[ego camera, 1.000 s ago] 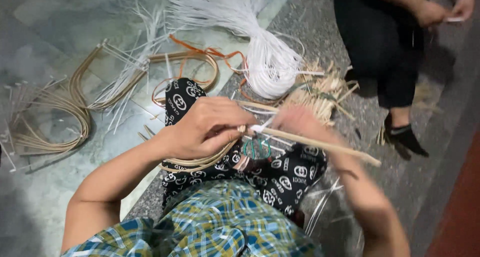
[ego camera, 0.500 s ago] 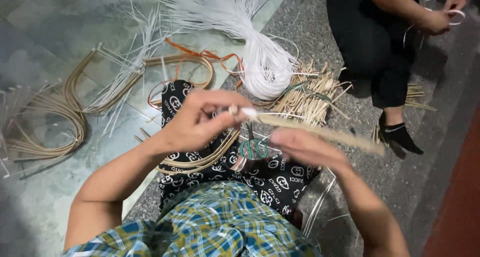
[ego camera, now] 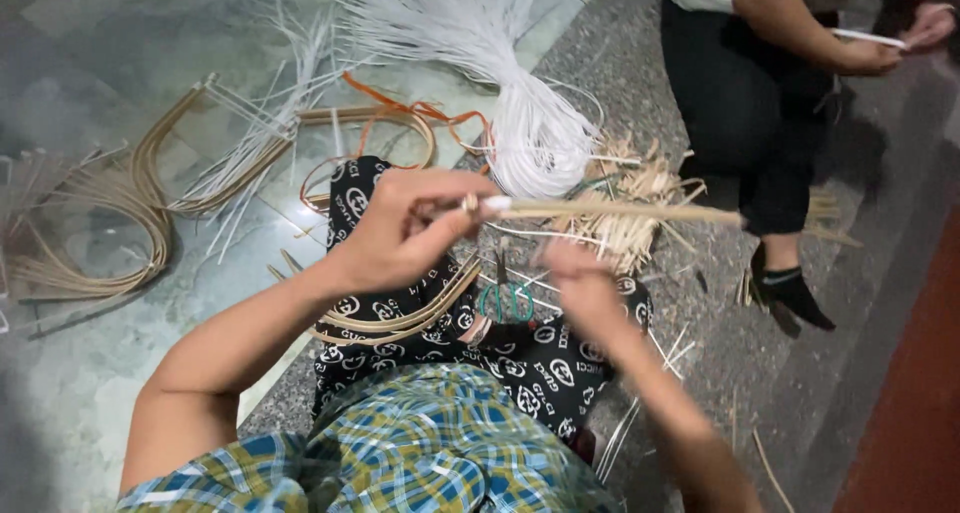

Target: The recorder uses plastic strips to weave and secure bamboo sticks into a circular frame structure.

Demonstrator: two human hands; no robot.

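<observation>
Cane stick [ego camera: 640, 212], pale tan and thin, held roughly level over the person's lap, running from the left hand out toward the right of the view. Its near end carries a white strip wrap [ego camera: 497, 204], right at the fingertips.

Left hand [ego camera: 405, 228]: fingers curled shut, thumb and forefinger pinching the wrapped end of the stick. Firm grip, stick clear of the floor.

Right hand [ego camera: 583, 285]: below the stick, motion-blurred. Fingers look curled, but can't tell whether they grip anything or touch the stick.

On the lap: black patterned cloth [ego camera: 540, 368] over the knees, green-handled scissors [ego camera: 507, 300] lying on it just beside the right hand, and a few bent cane strips [ego camera: 420, 313] curving across it under the left wrist.

Around:
- White strip bundle [ego camera: 520, 123] fanned out on the floor ahead, bunched end near the stick.
- Pile of short cane offcuts [ego camera: 635, 198] just behind the stick.
- Orange cord [ego camera: 420, 113] looped on the floor beside the white bundle.
- Bent cane hoops [ego camera: 120, 213] on the grey floor [ego camera: 100, 53], well to the left.

Second person [ego camera: 760, 93] sits at upper right in dark trousers, their own hands on a white strip [ego camera: 868, 39], well apart from the stick.
</observation>
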